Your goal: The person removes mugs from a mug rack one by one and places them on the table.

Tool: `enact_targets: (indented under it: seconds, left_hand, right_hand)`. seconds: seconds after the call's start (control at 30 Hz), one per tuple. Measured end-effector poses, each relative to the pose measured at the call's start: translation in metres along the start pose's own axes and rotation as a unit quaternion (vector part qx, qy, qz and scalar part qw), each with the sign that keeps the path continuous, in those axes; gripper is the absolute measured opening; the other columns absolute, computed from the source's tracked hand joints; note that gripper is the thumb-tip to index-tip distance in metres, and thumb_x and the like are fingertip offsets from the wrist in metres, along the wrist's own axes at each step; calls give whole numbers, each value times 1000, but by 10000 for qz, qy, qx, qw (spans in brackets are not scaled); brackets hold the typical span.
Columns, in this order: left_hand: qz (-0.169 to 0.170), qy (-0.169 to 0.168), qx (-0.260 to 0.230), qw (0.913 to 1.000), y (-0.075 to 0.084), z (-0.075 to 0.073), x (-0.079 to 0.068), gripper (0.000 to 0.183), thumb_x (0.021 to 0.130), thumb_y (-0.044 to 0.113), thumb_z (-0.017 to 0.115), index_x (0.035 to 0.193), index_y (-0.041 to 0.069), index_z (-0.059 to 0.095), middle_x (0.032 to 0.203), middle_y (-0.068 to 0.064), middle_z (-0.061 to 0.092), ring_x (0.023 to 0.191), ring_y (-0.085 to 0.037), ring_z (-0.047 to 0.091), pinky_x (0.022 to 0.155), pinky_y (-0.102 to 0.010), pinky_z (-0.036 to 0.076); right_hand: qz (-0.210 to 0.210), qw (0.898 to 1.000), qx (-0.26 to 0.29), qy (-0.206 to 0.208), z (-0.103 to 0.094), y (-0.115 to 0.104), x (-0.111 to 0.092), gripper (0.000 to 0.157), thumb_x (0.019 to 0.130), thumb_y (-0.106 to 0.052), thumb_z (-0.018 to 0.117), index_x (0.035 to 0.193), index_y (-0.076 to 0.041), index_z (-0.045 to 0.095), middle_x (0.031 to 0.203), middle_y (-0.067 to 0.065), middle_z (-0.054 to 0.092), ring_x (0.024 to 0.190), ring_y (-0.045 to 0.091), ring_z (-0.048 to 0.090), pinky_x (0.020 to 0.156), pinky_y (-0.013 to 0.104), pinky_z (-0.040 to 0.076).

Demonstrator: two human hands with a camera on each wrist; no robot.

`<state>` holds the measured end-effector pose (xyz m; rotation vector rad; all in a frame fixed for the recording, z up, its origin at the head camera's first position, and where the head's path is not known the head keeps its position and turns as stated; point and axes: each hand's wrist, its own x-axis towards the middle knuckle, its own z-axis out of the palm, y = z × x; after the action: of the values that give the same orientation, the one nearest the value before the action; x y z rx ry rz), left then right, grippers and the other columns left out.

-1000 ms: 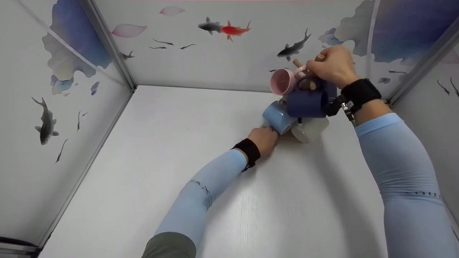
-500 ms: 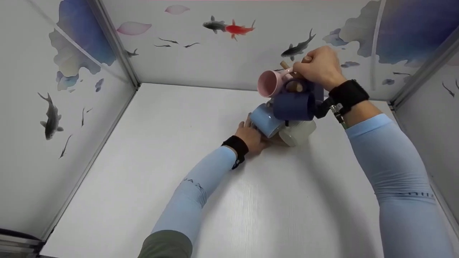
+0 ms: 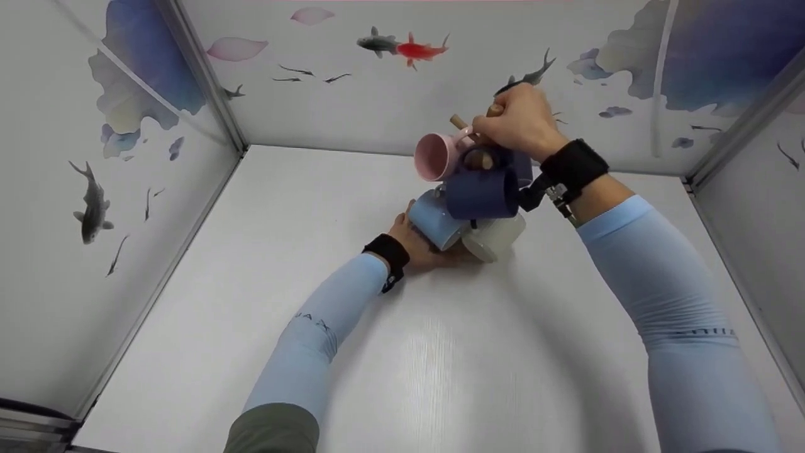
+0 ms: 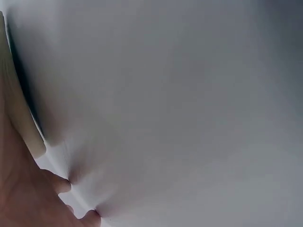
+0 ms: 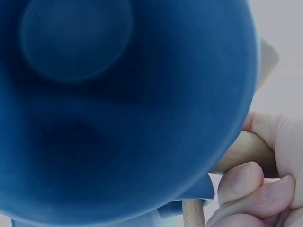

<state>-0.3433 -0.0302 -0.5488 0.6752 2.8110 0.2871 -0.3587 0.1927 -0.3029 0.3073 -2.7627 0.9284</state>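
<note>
A wooden mug tree (image 3: 457, 121) stands at the back of the white table, hung with mugs. On it are a pink mug (image 3: 434, 157), a dark blue mug (image 3: 481, 194) with another dark blue one behind, a light blue mug (image 3: 434, 217) and a cream mug (image 3: 497, 238). My right hand (image 3: 519, 119) grips the top of the wooden post. Low down, my left hand (image 3: 415, 248) holds the mug tree at its base, partly hidden by the light blue mug. In the left wrist view its fingertips (image 4: 92, 218) meet the table. The dark blue mug's inside (image 5: 118, 123) fills much of the right wrist view.
The white tabletop (image 3: 302, 239) stretches around the mug tree. Panels printed with fish and leaves (image 3: 377, 94) close off the back and both sides, with metal posts (image 3: 220, 94) at the corners.
Both hands and the loaded mug tree have moved left. My left hand, earlier bunched beside the light blue mug, has spread around the base. My right hand keeps its grip on the post.
</note>
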Motion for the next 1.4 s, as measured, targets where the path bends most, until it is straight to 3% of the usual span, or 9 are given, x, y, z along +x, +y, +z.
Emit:
enact_targets:
  seconds: [0.07, 0.2, 0.3, 0.67, 0.8, 0.9, 1.03, 1.2, 1.4]
  left_hand:
    - [-69, 1, -148, 9999, -5, 0, -5, 143, 86, 93, 66, 181, 7, 2, 188, -21, 19, 178, -47, 4, 145, -54, 18]
    - [-64, -12, 119, 9999, -14, -1, -10, 141, 87, 95, 63, 181, 8, 3, 187, -20, 22, 177, -47, 7, 143, -54, 22]
    - [-60, -90, 296, 9995, -18, -2, -12, 140, 88, 95, 62, 181, 7, 4, 187, -19, 21, 178, -46, 6, 142, -55, 22]
    - [-137, -150, 214, 9996, -26, -11, -14, 136, 90, 88, 66, 180, 4, 7, 184, -21, 29, 176, -41, 16, 141, -54, 22]
    - [84, -303, 540, 9980, -27, -12, -16, 120, 97, 82, 63, 175, 0, 25, 175, -23, 45, 168, -41, 34, 139, -59, 24]
    - [296, -202, 692, 9970, -29, -11, -16, 109, 100, 77, 62, 172, 0, 35, 170, -22, 50, 161, -41, 43, 136, -59, 28]
    - [436, -5, 651, 9969, -31, -10, -18, 106, 102, 75, 61, 172, 1, 33, 170, -21, 49, 159, -40, 44, 132, -57, 33]
    - [613, -68, 812, 9948, -33, -9, -24, 110, 103, 81, 57, 173, 0, 33, 172, -23, 47, 159, -42, 43, 130, -57, 35]
    - [683, -25, 980, 9928, -33, -10, -28, 99, 106, 74, 58, 166, -4, 45, 163, -27, 56, 149, -47, 53, 124, -60, 43]
  right_hand:
    - [-114, 9999, -44, -11, 5, -6, -1, 44, 86, -25, 71, 55, -23, 39, 56, -15, 27, 54, 7, 27, 54, 25, 18]
    - [-214, 9997, -93, -32, 12, -16, -2, 42, 84, -24, 69, 57, -23, 37, 58, -14, 25, 58, 8, 25, 58, 26, 17]
    - [-173, 9998, -53, -49, 16, -22, -2, 42, 84, -25, 69, 57, -23, 37, 57, -14, 25, 57, 8, 26, 57, 26, 19]
    - [-84, 10000, 31, 6, 20, -33, -1, 40, 85, -26, 70, 58, -23, 40, 54, -15, 30, 55, 7, 34, 57, 25, 27]
    - [-2, 10000, 61, -33, 22, -34, -2, 40, 85, -26, 70, 58, -23, 40, 54, -15, 29, 54, 8, 33, 56, 25, 26]
    - [94, 9999, 101, -63, 23, -34, -2, 41, 86, -27, 71, 59, -23, 41, 53, -15, 30, 53, 7, 35, 55, 25, 28]
    - [-15, 9999, 85, -97, 24, -33, -3, 42, 87, -28, 71, 60, -22, 39, 55, -14, 29, 54, 8, 31, 56, 26, 24]
    - [-231, 9995, 29, -200, 26, -31, -4, 41, 88, -25, 69, 63, -21, 37, 59, -12, 26, 59, 10, 25, 60, 28, 21]
    - [-329, 9993, -87, -156, 29, -32, -2, 38, 88, -27, 69, 65, -20, 40, 61, -12, 31, 62, 11, 34, 61, 28, 26]
